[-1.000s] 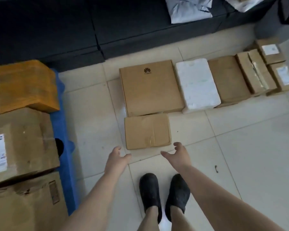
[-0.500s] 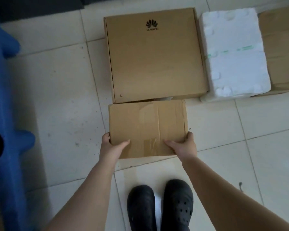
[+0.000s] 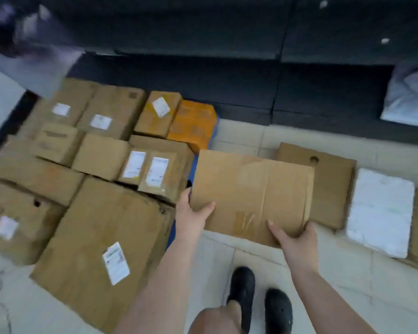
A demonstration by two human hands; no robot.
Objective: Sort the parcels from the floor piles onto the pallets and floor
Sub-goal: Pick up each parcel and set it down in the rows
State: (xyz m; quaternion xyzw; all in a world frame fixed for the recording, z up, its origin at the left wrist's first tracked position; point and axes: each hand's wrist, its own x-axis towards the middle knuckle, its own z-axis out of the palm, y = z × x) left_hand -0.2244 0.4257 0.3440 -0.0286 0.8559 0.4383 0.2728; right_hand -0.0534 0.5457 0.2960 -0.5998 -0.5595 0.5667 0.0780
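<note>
Both hands are holding a flat box (image 3: 251, 194) off the floor. The left hand (image 3: 191, 214) is gripping its near-left corner, thumb lying on top; the right hand (image 3: 293, 239) is gripping the near-right edge, thumb on top too. Left of the grip, labelled cartons (image 3: 101, 237) are sitting packed together on a blue pallet (image 3: 171, 231). Beyond the box to the right, a brown box (image 3: 333, 186) and a white foam box (image 3: 380, 210) are lying on the tiled floor (image 3: 348, 280). Black shoes (image 3: 258, 300) are standing below the grip.
</note>
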